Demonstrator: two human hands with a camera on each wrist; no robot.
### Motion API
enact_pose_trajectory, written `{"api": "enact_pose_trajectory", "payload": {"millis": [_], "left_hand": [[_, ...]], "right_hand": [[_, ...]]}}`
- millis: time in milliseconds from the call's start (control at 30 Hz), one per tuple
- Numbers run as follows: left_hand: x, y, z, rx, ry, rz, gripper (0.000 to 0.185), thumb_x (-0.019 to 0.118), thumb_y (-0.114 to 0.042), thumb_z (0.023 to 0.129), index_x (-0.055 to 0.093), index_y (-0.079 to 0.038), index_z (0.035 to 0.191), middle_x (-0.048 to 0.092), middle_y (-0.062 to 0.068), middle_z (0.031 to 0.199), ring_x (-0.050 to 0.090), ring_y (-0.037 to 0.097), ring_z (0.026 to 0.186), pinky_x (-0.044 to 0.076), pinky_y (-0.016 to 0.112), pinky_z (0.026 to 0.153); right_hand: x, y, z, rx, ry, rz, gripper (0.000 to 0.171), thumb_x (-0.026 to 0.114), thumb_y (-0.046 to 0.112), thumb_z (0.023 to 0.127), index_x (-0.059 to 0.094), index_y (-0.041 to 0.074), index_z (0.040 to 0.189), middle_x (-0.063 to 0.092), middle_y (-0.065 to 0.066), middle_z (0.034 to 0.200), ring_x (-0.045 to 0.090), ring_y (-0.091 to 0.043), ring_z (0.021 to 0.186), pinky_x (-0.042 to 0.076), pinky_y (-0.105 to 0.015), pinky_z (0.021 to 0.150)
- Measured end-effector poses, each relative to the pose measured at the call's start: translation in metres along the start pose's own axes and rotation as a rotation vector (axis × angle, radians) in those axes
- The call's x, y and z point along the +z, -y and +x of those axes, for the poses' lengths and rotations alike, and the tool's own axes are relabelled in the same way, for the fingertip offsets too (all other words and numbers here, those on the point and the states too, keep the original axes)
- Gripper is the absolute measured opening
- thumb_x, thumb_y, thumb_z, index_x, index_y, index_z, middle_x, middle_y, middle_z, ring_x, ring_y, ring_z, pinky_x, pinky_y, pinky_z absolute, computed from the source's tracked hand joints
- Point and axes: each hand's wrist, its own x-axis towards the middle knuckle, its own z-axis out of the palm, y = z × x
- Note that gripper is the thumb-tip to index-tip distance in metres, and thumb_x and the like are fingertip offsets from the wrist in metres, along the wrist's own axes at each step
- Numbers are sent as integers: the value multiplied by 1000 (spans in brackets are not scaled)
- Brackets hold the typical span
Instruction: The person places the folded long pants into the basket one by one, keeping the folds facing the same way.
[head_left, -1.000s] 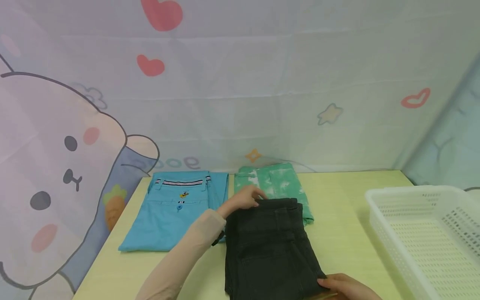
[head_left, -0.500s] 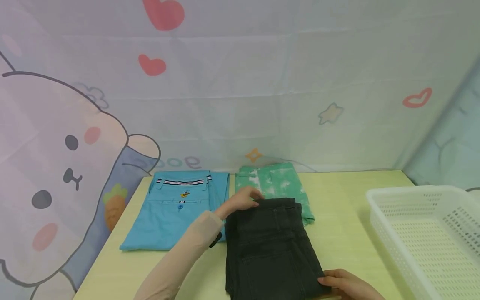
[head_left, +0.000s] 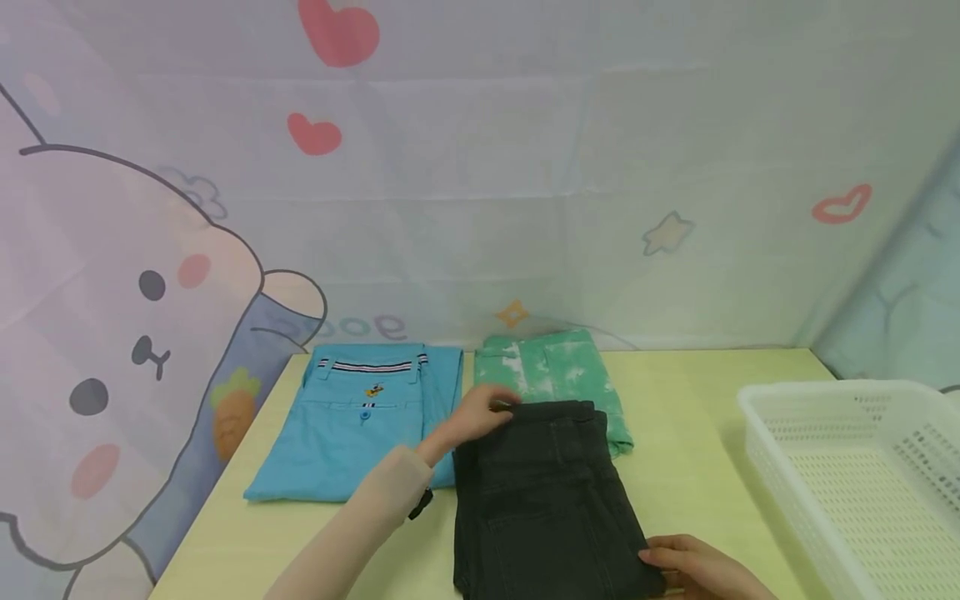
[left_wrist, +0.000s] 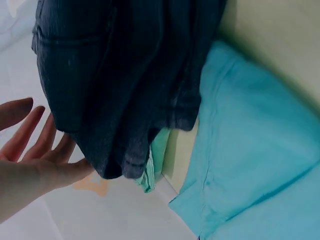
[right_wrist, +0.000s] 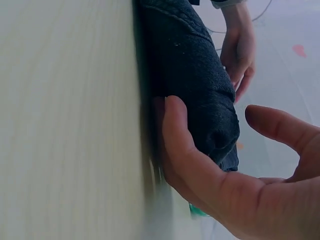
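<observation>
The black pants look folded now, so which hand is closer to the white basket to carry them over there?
Probably the right hand: it touches the black pants at their near corner, on the white basket side. The left hand rests at their far edge.

On the counter [head_left: 675,467], the jeans [head_left: 543,500] partly overlie the patterned shorts [head_left: 551,371]; trousers [head_left: 360,425] lie left of the jeans, a basket [head_left: 855,475] well right.

Folded black jeans [head_left: 543,500] lie between the left hand [head_left: 480,414] and right hand [head_left: 693,567], overlapping green shorts [head_left: 558,375].
</observation>
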Motion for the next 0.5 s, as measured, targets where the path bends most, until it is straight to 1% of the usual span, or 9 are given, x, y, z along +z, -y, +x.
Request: {"api": "enact_pose_trajectory", "payload": {"millis": [33,100,200,333,400,500], "left_hand": [[1,0,-2,4,-17,0,28,51,-3,88,57,3,115,58,17,117,54,31,109,45,41,90],[3,0,-7,4,-51,-4,28,52,-4,88,57,1,115,58,16,117,54,31,110,44,42,92],[5,-2,-16,8,-90,-19,29,52,-4,87,58,0,115,58,16,117,52,32,112,42,45,93],[6,-3,-26,30,-115,-14,28,52,-3,86,59,0,114,58,17,117,51,33,112,40,47,93],[7,-4,-31,51,-124,-5,28,52,-2,86,59,0,113,58,17,117,52,33,111,41,48,92],[7,-4,-39,66,-125,-37,28,51,-1,86,58,2,113,58,18,116,51,34,111,41,48,92]], "right_hand": [[0,0,0,-8,1,5,61,38,25,95,20,-23,129,56,-9,118,55,-23,108,46,-39,91],[0,1,1,-17,3,19,59,37,25,95,22,-21,130,57,-6,116,56,-21,106,46,-39,90],[-1,3,2,-22,-1,21,62,37,24,95,17,-21,131,57,-6,117,57,-22,105,46,-39,90],[-1,5,2,-5,-28,-10,68,38,25,95,9,-25,130,54,-11,121,56,-26,106,46,-41,89],[-1,5,2,-1,-41,-27,68,39,26,95,10,-25,130,53,-14,122,56,-28,107,46,-41,89],[-1,5,2,3,-66,-45,69,39,26,95,9,-25,130,50,-22,124,55,-30,107,46,-42,89]]}}
